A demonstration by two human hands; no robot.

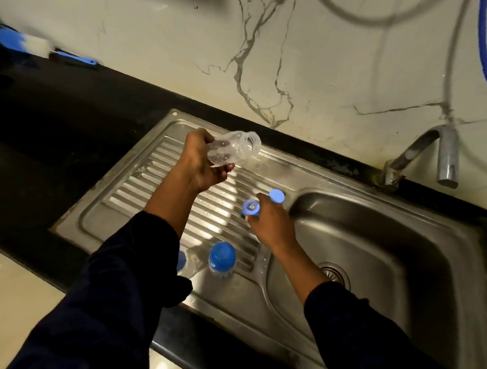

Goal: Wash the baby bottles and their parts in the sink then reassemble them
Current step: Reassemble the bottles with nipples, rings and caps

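Nearest, a clear baby bottle with blue domed cap (222, 259) stands assembled on the ribbed steel draining board (140, 190). A second bottle (187, 263) beside it is partly hidden by the left sleeve. Further out, the right hand (271, 224) pinches a blue screw ring with teat (250, 207). A round blue cap (276, 196) is at its fingertips; whether it is held cannot be told. Beyond, the left hand (201, 165) grips a clear open-mouthed plastic bottle body (234, 148), tilted above the board. Judgement: washing appears done and reassembly is under way; this bottle remains to be closed.
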